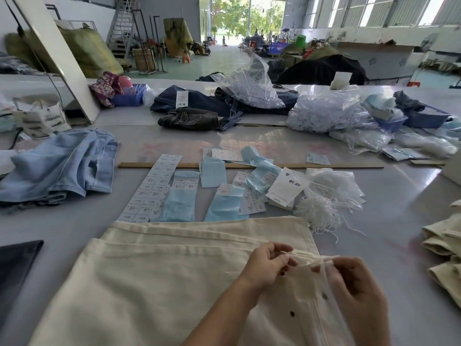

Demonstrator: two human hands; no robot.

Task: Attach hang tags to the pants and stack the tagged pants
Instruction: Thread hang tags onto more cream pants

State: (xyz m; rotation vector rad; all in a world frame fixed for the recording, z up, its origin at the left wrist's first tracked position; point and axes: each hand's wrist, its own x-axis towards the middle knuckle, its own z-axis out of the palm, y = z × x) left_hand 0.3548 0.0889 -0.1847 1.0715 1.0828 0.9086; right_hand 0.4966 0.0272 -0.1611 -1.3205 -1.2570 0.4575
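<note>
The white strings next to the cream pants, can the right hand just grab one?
Probably yes. The strings lie loose on the table just past the pants, nothing covering them. But the right hand is busy pinching at the waistband with the left hand, so it must let go first.

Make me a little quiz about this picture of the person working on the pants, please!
1. True or false: both hands are at the waistband of the cream pants.
2. What lies left of the wooden ruler? A) light blue jeans B) a red jacket C) a hat
3. What white bundle lies right of the white hang tag?

Key:
1. True: the left hand and right hand pinch it.
2. A, the light blue jeans.
3. The white strings.
</note>
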